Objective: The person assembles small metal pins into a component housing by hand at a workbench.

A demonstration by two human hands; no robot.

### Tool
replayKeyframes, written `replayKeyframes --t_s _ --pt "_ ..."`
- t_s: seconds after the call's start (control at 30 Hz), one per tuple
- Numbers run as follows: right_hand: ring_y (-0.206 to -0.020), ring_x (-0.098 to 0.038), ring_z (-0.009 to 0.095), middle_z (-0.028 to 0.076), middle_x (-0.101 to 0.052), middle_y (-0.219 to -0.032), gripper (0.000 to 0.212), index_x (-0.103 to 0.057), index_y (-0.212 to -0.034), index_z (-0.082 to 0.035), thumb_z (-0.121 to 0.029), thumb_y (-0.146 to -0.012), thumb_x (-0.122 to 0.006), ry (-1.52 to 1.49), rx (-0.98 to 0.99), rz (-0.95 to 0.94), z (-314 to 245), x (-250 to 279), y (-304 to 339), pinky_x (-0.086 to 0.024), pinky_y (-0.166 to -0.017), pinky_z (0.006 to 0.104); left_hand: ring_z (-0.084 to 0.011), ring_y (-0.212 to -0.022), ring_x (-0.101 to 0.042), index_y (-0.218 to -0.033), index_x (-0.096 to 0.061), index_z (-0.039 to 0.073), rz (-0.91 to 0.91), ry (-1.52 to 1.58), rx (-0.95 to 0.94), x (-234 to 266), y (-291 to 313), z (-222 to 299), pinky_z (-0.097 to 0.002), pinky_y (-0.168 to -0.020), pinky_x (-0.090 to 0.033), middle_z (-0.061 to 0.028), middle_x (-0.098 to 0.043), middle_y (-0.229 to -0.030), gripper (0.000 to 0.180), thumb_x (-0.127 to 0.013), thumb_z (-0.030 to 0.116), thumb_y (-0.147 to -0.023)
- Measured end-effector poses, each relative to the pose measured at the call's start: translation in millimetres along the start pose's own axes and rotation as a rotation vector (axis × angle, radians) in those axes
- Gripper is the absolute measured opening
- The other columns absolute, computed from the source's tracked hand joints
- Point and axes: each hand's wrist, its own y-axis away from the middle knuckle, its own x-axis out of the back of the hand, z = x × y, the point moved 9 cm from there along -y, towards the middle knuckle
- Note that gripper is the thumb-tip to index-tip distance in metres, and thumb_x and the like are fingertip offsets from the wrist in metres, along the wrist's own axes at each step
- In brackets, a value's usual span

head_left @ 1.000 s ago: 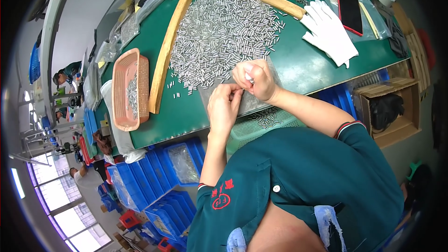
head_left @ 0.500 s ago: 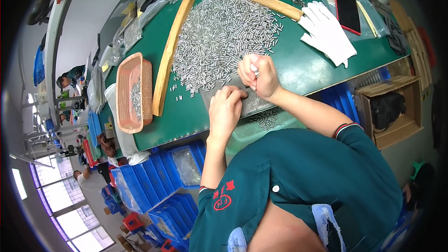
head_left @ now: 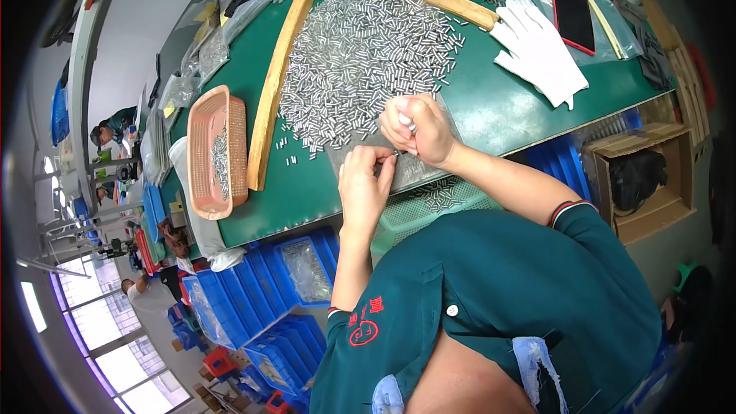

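The right hand [head_left: 429, 130] is closed around a white object [head_left: 407, 121] near the pins [head_left: 368, 61]; the left hand [head_left: 362, 185] curls narrowly, its hold unclear.

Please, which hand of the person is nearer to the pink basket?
The left. The left hand is to the right of the pink basket, beyond the wooden strip; the right hand is farther to the right, past the left hand.

The left forearm [head_left: 354, 264] stood nearly upright, its left hand [head_left: 363, 182] bringing thumb and forefinger together at the tips; the right forearm [head_left: 510, 177] slanted inward, its right hand [head_left: 426, 130] curled into a fist just beside them.
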Motion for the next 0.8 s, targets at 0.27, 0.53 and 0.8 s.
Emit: replayKeyframes --t_s 0.27,0.53,0.8 --pt "-0.034 -0.026 0.008 0.002 -0.033 -0.042 0.041 -0.033 -0.051 -0.007 -0.026 -0.087 -0.035 -0.012 0.012 0.015 -0.4 0.6 0.0 -0.022 -0.034 0.0227 -0.0196 -0.066 -0.051 -0.079 -0.059 0.006 -0.017 0.084 0.095 -3.8 1.6 -8.8 -0.0318 -0.063 -0.040 -0.0043 -0.055 -0.073 0.008 -0.065 0.007 -0.074" --pt "-0.036 -0.027 0.008 0.002 -0.034 -0.043 0.041 -0.034 -0.051 -0.007 -0.025 -0.087 -0.035 0.046 0.071 -0.019 -2.0 -1.3 2.3 -0.023 -0.036 0.0232 -0.0203 -0.065 -0.051 -0.078 -0.058 0.006 -0.018 0.104 0.095 -3.5 1.2 -8.3 -0.0324 -0.063 -0.041 -0.0047 -0.054 -0.072 0.009 -0.065 0.008 -0.074" --pt "-0.037 -0.027 0.008 0.002 -0.035 -0.044 0.041 -0.034 -0.051 -0.006 -0.026 -0.087 -0.034 0.207 0.160 -0.080 -5.3 -9.1 4.1 -0.023 -0.037 0.0231 -0.0228 -0.067 -0.053 -0.077 -0.057 0.006 -0.026 0.064 0.073 -2.4 3.9 -5.1 -0.0340 -0.064 -0.040 -0.0059 -0.054 -0.073 0.009 -0.064 0.009 -0.074"
